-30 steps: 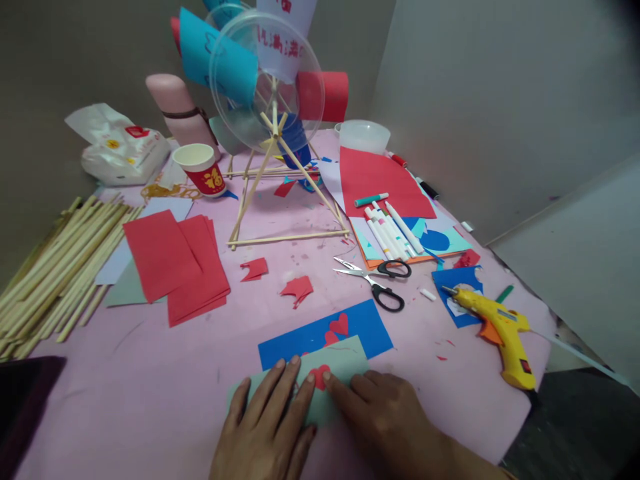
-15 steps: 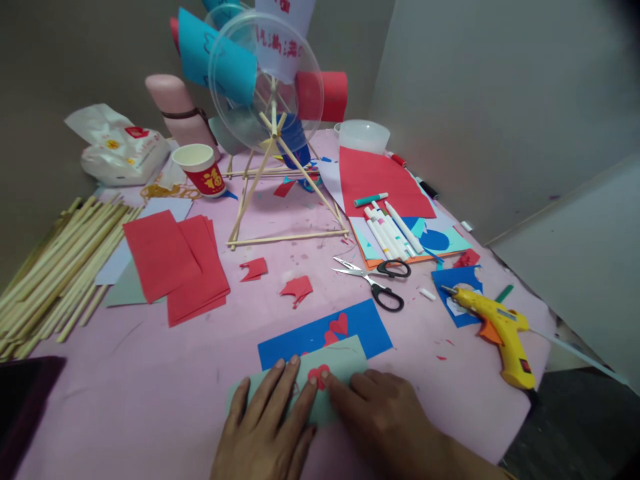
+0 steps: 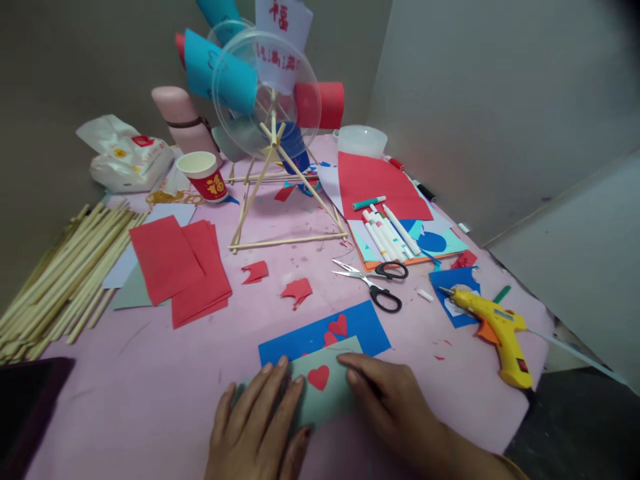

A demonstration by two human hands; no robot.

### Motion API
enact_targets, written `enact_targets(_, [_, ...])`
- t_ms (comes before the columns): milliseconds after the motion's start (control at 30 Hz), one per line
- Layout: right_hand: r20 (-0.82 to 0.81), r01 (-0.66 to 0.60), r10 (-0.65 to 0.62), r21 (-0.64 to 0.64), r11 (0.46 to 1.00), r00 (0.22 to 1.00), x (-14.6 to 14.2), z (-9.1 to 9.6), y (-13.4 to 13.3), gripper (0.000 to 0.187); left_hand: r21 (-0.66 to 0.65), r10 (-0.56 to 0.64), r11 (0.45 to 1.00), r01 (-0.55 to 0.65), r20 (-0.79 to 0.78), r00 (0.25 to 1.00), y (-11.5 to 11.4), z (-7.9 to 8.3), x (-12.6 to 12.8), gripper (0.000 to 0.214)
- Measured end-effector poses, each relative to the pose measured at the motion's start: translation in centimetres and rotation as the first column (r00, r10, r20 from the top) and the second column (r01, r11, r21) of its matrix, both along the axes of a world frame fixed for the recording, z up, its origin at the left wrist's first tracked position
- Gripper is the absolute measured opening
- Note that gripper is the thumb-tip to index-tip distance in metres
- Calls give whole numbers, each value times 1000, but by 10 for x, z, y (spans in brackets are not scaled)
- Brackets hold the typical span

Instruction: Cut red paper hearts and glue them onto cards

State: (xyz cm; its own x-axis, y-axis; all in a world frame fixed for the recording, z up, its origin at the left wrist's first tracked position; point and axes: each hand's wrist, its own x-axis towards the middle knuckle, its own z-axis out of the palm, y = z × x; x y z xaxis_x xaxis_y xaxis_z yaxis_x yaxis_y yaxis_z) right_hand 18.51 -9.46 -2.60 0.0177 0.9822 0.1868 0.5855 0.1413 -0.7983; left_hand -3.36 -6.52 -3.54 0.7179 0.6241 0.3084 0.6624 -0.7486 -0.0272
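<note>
A pale grey-green paper strip (image 3: 325,407) lies at the near edge of the table, with a red paper heart (image 3: 319,378) flat on it. My left hand (image 3: 260,420) rests with spread fingers over the strip's left part, holding nothing. At the strip's right side is my right hand (image 3: 395,407); its index finger and thumb are apart and touch the paper, while the other fingers are curled under. Behind, partly covered by the strip, is a blue paper strip (image 3: 375,333) bearing small red hearts (image 3: 339,326).
Black-handled scissors (image 3: 370,280) lie open beyond the strips. A yellow glue gun (image 3: 500,330) is at right. Markers (image 3: 393,233) lie on coloured paper. Red sheets (image 3: 167,260) and wooden sticks (image 3: 65,280) are at left. A stick-framed wheel (image 3: 274,133) stands behind.
My right index finger has come off the red heart and moved right along the strip. My left fingers have slid slightly left, uncovering the whole heart. The view has tilted slightly.
</note>
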Motion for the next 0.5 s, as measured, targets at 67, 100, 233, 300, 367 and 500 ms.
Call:
enact_targets(67, [-38,12,-12,-9,1000,999,1,-1,1,26,13,-1,1000,1,3,1000,-3,2,4,43])
enact_targets(100, [-48,12,-13,-11,1000,999,0,-1,1,26,19,-4,1000,4,-17,1000,-4,3,7,43])
enact_targets(233, [-44,23,-23,14,1000,999,-1,-2,3,25,70,2,998,9,-151,989,-4,4,18,48])
enact_targets(300, [-21,23,-23,29,999,1000,-2,-2,3,25,94,3,995,15,-190,982,-2,4,21,49])
enact_targets(367, [0,17,-18,42,999,1000,-2,-3,3,25,92,-1,996,19,-195,981,0,2,21,48])
enact_targets(500, [41,11,-14,67,998,999,-2,-4,3,26,-14,66,998,-66,-54,996,0,-1,15,42])
